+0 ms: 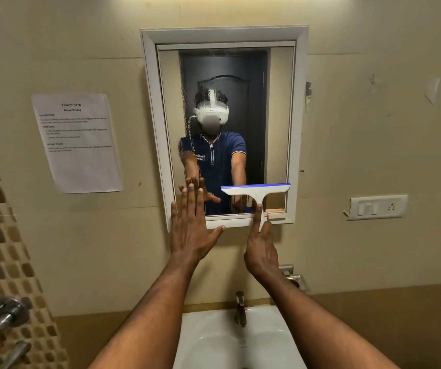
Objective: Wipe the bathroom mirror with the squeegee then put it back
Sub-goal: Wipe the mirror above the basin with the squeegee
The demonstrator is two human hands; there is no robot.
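Squeegee (pixel 257 191) sits low on the right part of the mirror (pixel 278 115), its blue-edged blade lying left to right across the glass and its white handle running straight down past the lower frame into the right hand (pixel 263 250). That hand grips the handle's lower end, fingers closed around it with the index finger laid along the stem, so the tool is already in the nearer hand and the blade's long axis is crosswise to the handle. The left hand (pixel 191 227) is open and flat, fingers spread, its fingertips over the lower left corner of the glass and its palm over the frame; whether it presses the surface cannot be told. Streaks of moisture show on the left part of the glass, left of and above the blade, so the judgement is that the next stroke calls for carrying the blade leftward and up. A small pink holder (pixel 275 213) rests on the mirror's lower ledge just right of the handle; its contents cannot be made out. Below, nearer the person, the white basin (pixel 214 339) appears to hold nothing, with the tap (pixel 240 308) at its far rim.
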